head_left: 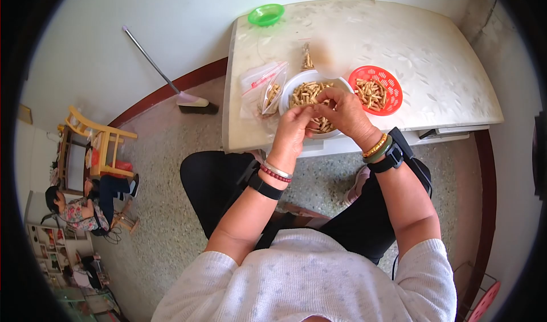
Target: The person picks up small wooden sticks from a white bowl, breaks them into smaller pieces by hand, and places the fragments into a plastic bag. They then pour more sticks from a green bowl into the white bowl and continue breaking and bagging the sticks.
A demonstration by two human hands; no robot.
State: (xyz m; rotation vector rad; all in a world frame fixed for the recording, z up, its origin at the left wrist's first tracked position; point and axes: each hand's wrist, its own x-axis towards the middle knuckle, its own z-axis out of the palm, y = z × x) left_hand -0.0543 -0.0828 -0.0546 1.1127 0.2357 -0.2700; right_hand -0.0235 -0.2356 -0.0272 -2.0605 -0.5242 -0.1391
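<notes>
A white bowl [288, 88] of short tan stick-like pieces [307, 92] stands near the table's front edge. Over it, my left hand [295, 129] and my right hand [343, 115] meet at the fingertips, both closed in a pinch; whatever they hold is too small to name. Right of the bowl, a red basket [394, 88] holds more such pieces. To the left lie clear plastic bags [262, 85] with some pieces inside. A small heap of pieces [308, 60] is behind the bowl.
A green dish [266, 15] sits at the table's [421, 43] back left corner. A broom [191, 101] leans on the wall at the left. Farther left, a person [82, 212] sits by a wooden chair [108, 145]. My knees are below the table's front edge.
</notes>
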